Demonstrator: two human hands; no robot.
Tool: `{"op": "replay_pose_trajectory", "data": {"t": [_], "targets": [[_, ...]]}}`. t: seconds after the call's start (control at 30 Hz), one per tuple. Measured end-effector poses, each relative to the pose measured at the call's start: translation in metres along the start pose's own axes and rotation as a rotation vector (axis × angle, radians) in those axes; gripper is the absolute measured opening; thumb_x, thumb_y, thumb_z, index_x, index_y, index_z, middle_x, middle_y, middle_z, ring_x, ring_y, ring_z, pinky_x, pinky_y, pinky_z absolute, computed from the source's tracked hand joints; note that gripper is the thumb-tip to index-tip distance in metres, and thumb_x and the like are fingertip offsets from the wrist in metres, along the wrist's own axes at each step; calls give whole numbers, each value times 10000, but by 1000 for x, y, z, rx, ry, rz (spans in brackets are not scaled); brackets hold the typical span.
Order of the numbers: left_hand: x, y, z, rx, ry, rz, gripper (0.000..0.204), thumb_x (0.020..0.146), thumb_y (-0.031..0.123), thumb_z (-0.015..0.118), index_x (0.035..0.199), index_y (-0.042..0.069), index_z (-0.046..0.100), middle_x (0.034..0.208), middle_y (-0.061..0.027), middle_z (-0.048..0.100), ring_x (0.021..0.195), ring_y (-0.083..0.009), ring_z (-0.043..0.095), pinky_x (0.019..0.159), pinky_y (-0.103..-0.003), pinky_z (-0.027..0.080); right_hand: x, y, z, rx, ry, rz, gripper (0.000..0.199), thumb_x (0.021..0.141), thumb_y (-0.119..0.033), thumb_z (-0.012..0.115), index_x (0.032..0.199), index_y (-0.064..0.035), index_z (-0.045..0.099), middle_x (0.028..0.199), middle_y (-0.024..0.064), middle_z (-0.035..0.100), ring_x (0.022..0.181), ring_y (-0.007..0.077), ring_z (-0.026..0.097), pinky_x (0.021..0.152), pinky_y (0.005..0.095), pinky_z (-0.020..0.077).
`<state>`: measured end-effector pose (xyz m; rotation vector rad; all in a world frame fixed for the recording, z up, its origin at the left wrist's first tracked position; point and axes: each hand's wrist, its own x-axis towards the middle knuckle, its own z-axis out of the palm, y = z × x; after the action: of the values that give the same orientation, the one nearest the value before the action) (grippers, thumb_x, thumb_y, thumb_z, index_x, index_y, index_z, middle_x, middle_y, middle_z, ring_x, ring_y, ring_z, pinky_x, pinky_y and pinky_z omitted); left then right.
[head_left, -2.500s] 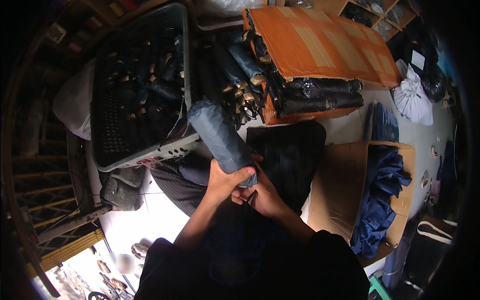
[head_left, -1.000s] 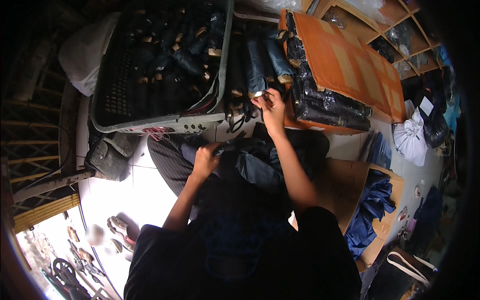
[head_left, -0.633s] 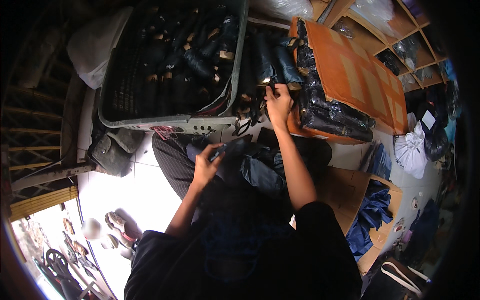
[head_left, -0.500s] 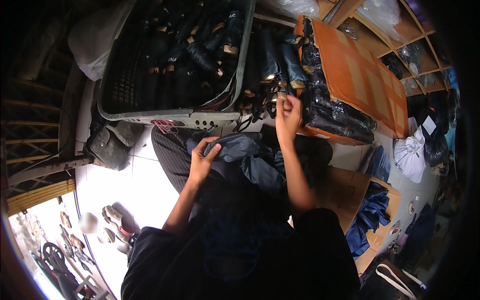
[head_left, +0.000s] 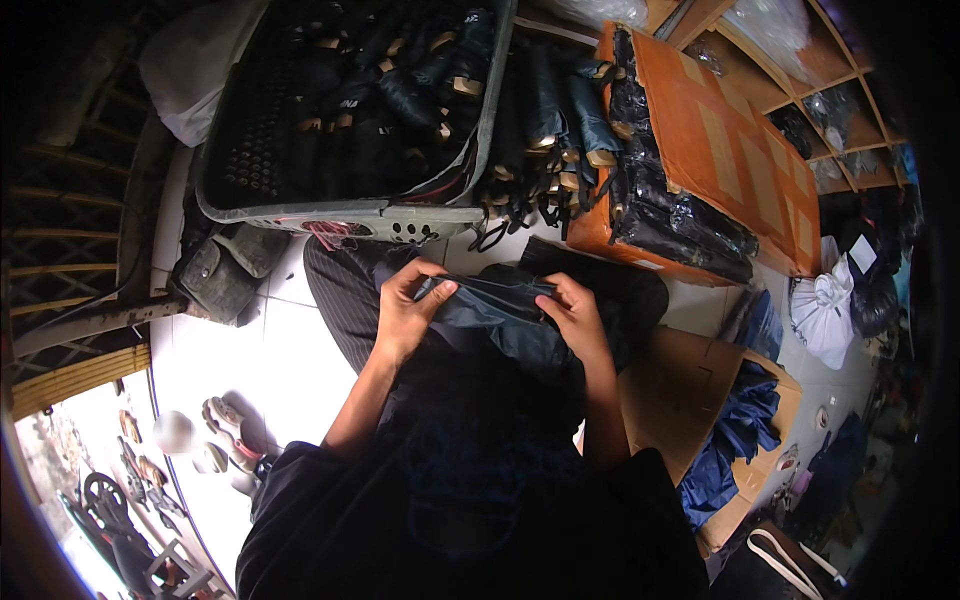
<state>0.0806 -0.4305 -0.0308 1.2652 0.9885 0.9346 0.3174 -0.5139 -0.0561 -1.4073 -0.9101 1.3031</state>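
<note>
My left hand (head_left: 411,307) pinches one end of a thin, dark blue-grey piece of fabric (head_left: 500,322) between thumb and fingers. At its other end my right hand (head_left: 572,312) grips the edge, so the cloth stretches across between both hands above my lap, its lower folds hanging down. Just beyond lie dark folded umbrellas (head_left: 590,118) with pale, wood-coloured handle ends and black straps, in a pile between the basket and the orange carton. Neither hand touches them.
A large dark plastic basket (head_left: 330,214) full of similar umbrellas stands ahead on the left. To its right is an orange taped carton (head_left: 735,150) with black-wrapped bundles along its side. An open cardboard box (head_left: 672,385) with blue fabric (head_left: 735,440) sits near my right elbow.
My right hand has come back from the umbrella pile to the fabric and now grips its right end. The cloth is drawn out between both hands; the left hand keeps its hold.
</note>
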Motion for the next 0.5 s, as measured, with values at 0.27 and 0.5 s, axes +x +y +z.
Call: {"op": "replay_pose_trajectory", "data": {"t": [0.27, 0.5], "targets": [[2, 15, -18, -36, 87, -24, 192, 822, 6, 723, 851, 56, 540, 850, 43, 535, 814, -34, 490, 748, -191, 407, -14, -11, -12, 24, 132, 4, 43, 918, -21, 578, 956, -2, 584, 742, 10, 563, 583, 48, 491, 533, 193, 388], [0, 63, 3, 349, -408, 316, 538, 563, -233, 540, 1044, -1, 606, 989, -121, 603, 940, -278, 606, 816, -342, 489, -11, -87, 46, -637, -57, -661, 374, 715, -156, 781, 1035, -38, 627, 1027, 110, 606, 999, 298, 567, 839, 378, 449]]}}
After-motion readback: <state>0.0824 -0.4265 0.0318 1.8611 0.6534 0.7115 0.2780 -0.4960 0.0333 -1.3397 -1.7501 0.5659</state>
